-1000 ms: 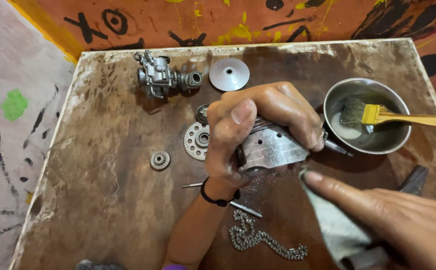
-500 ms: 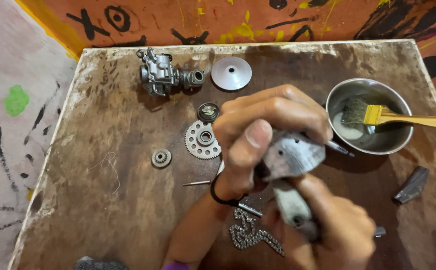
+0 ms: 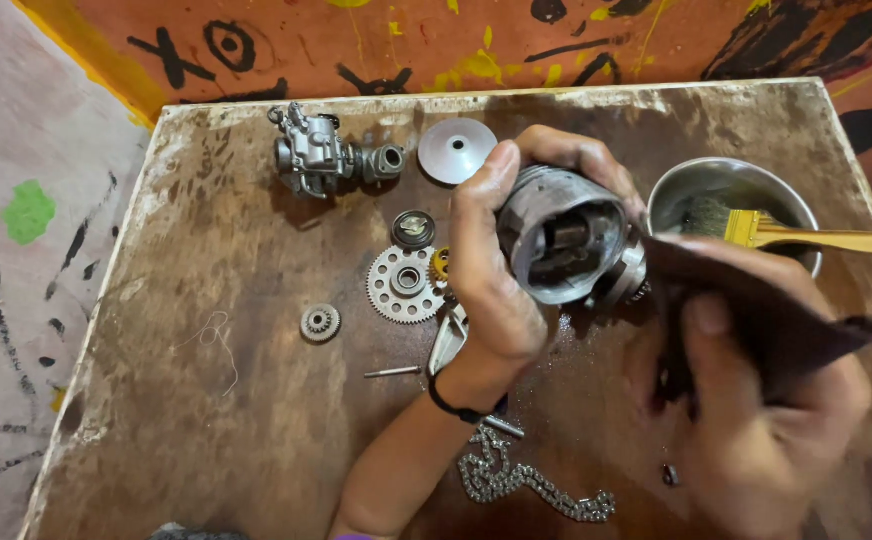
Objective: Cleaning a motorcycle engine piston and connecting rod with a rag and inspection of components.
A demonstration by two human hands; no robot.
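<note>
Steel bowl (image 3: 678, 188) with brush (image 3: 756, 230) inside, beside hands (image 3: 496, 290).

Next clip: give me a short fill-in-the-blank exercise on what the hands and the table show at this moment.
1. The left hand grips a hollow metal ____ part, open end toward the camera.
2. The right hand holds a dark ____ against that part.
3. The yellow-handled brush rests in the metal ____.
4. A ____ lies on the table near the left wrist.

Missing words: cylindrical; cloth; bowl; chain
</note>
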